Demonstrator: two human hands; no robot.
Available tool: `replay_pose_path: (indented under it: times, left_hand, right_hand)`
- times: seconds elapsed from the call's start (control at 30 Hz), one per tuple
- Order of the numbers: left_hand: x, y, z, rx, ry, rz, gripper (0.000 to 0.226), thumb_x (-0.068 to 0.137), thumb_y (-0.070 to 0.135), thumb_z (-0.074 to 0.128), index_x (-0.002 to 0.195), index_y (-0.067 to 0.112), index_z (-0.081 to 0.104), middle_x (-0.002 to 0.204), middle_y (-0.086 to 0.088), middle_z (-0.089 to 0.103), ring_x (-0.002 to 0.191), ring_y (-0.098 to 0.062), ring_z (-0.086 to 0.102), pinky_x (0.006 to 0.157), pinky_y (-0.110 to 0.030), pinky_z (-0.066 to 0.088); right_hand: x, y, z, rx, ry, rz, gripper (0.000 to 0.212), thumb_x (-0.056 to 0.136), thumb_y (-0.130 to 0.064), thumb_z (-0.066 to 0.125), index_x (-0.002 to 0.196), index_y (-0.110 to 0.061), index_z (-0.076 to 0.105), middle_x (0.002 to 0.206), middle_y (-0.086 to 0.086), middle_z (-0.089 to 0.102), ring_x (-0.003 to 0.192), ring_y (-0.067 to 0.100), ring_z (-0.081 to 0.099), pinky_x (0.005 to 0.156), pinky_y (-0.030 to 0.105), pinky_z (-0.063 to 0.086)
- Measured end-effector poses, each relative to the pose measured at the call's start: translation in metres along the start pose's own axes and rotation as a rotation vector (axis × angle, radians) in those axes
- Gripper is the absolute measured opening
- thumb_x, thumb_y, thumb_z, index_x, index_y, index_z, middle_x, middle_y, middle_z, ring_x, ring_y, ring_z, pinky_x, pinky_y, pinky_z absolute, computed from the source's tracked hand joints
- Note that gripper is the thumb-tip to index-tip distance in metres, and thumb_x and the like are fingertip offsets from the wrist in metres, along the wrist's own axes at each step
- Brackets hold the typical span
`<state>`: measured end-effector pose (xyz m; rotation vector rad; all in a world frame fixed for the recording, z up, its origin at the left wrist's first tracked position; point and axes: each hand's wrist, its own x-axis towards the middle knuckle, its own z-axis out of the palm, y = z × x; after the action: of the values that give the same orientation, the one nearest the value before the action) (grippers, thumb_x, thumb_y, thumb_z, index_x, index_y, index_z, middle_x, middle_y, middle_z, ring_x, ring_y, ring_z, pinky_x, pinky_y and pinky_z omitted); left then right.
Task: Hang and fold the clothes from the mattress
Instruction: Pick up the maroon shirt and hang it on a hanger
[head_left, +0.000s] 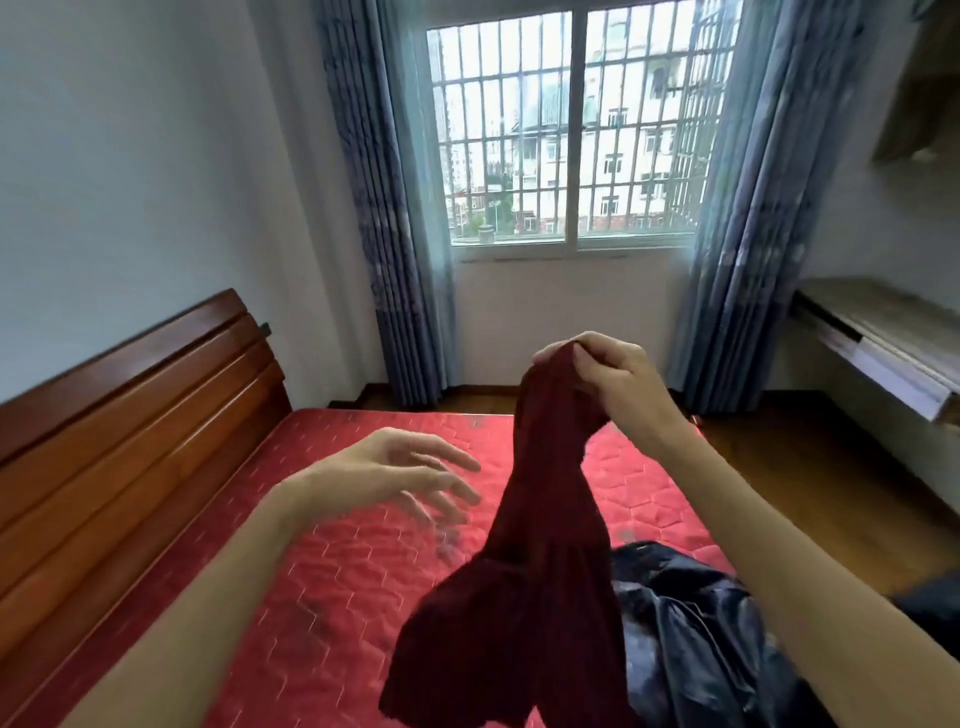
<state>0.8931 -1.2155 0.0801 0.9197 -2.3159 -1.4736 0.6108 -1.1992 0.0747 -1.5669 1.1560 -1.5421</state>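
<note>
Red mattress (363, 561), right hand (613, 374) pinching garment (540, 571)

right hand (608, 374): pinches dark red garment (540, 545), hanging above mattress (332, 571)
left hand (400, 473): open, fingers spread
dark jacket (691, 634): on mattress

mattress (363, 561) red, hexagon quilted | garment (540, 545) maroon | curtains (384, 218) blue

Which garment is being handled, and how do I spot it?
Start at the red quilted mattress. Over its near right side hangs a dark red knit garment, pinched by the right hand. The shiny navy garment beside it lies crumpled.
</note>
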Motion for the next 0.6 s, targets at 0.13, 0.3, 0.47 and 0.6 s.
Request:
replay_pose_path:
  times: [0.13,0.3,0.47,0.6]
  left_hand:
    - [0.045,0.014,0.001,0.218,0.519,0.345,0.034,0.092,0.008,0.066,0.124,0.020,0.063,0.111,0.004,0.071,0.101,-0.011,0.068,0.086,-0.044,0.056]
    - [0.092,0.032,0.012,0.326,0.522,0.645,0.062,0.084,0.010,0.075,0.140,0.014,0.048,0.136,0.003,0.056,0.129,-0.014,0.051,0.108,-0.043,0.041]
    - [0.109,0.048,0.025,-0.021,0.305,0.535,0.055,0.087,-0.006,0.061,0.136,0.015,0.051,0.130,-0.006,0.062,0.118,-0.012,0.058,0.100,-0.051,0.049]
    - [0.119,0.044,0.025,-0.096,0.197,0.446,0.026,0.091,0.006,0.060,0.110,-0.009,0.053,0.094,-0.020,0.061,0.089,-0.022,0.057,0.081,-0.056,0.052]
  right_hand:
    - [0.008,-0.045,0.014,0.477,-0.058,0.063,0.027,0.087,-0.006,0.046,0.097,0.009,0.066,0.095,0.019,0.071,0.088,0.028,0.067,0.086,0.035,0.054]
    - [0.017,-0.064,0.013,0.515,-0.131,0.210,0.037,0.091,-0.012,0.036,0.085,0.002,0.070,0.095,0.018,0.072,0.094,0.033,0.062,0.100,0.045,0.043]
    - [0.022,-0.054,-0.004,0.411,-0.080,0.241,0.018,0.074,-0.023,0.060,0.081,-0.006,0.063,0.096,0.025,0.056,0.089,0.036,0.052,0.084,0.043,0.041]
    - [0.024,-0.038,-0.022,0.017,0.103,0.166,0.015,0.088,-0.015,0.057,0.078,-0.012,0.067,0.082,0.014,0.066,0.078,0.031,0.061,0.078,0.038,0.047]
